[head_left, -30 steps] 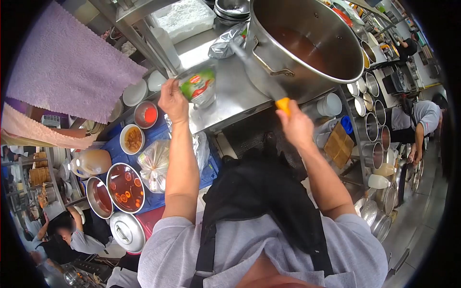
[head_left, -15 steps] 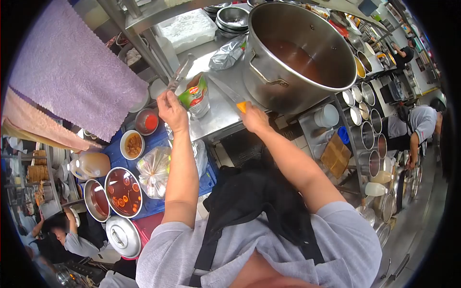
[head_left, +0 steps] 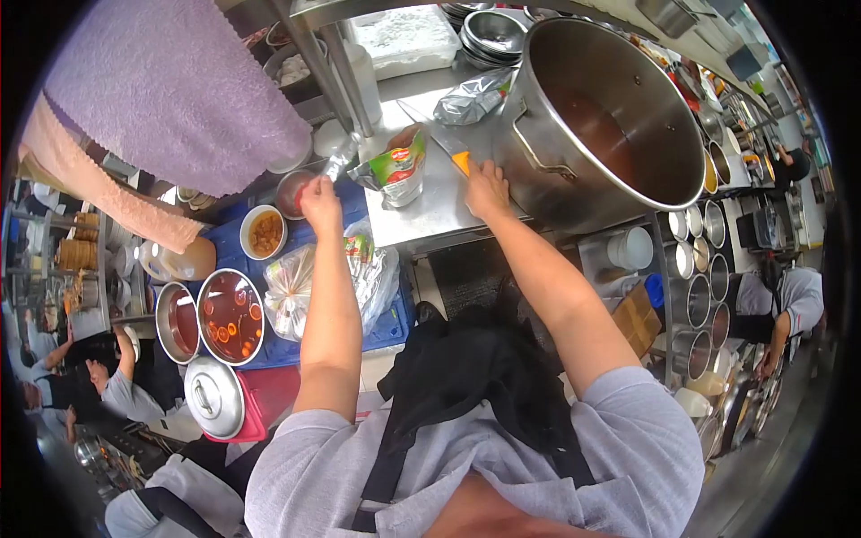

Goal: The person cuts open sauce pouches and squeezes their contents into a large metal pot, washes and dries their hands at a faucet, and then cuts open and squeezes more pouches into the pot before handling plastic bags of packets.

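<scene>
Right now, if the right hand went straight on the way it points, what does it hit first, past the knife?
Past the knife, the right hand would probably meet the silver foil packet first, near its left end. Height above the counter is unclear.

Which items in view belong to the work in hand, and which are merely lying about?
Work in hand:
- orange-handled knife, in the right hand
- green-labelled pouch, on the counter
- shiny strip, in the left hand
- probably the large pot

Apparently lying about:
- purple towel
- metal lid
- white bowl of brown food
- tied plastic bag
</scene>
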Motion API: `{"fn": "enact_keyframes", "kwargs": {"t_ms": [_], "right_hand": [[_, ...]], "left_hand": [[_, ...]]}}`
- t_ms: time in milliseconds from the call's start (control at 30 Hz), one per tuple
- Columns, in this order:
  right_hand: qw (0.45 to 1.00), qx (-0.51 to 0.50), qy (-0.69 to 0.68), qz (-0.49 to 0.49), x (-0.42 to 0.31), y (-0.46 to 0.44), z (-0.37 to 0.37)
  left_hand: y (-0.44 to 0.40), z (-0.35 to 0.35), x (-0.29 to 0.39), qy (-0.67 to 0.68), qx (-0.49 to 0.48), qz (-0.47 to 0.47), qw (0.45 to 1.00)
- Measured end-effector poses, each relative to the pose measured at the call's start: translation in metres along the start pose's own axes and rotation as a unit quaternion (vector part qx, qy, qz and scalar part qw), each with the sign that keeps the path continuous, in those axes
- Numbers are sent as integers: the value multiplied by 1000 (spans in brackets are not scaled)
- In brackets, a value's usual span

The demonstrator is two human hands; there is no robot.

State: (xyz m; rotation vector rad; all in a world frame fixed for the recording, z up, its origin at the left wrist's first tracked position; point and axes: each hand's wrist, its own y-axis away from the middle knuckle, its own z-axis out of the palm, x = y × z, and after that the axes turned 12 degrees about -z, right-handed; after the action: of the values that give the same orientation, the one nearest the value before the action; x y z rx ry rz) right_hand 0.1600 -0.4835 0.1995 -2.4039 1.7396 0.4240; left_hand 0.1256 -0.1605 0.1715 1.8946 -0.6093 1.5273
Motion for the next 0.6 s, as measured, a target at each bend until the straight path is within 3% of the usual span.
{"fn": "enact_keyframes", "kwargs": {"t_ms": [67,167,267,333,400,467,567,600], "right_hand": [[993,104,6,-60,-5,15,-2],[977,168,-68,-111,-12,39,-8],[960,177,-163,-146,-2,59,-4],[955,141,-235,-116,-2,79,-19],[943,98,-309,-75,22,98,-12],[922,56,-379,-59,42,120,-14],[919,14,-391,-52,66,154,-11],[920,1,-389,-51,71,164,-10]], "left_hand": [[-29,15,-50,-46,25,2,999],[-38,43,-69,-26,23,-33,999],[-38,54,-65,0,33,-14,999],[-43,53,-82,36,77,5,996],[-33,16,-93,-25,88,-2,996],[-13,-30,-94,-86,134,100,982],[36,-106,-93,-130,127,36,983],[45,-127,-110,-149,124,91,977]]}}
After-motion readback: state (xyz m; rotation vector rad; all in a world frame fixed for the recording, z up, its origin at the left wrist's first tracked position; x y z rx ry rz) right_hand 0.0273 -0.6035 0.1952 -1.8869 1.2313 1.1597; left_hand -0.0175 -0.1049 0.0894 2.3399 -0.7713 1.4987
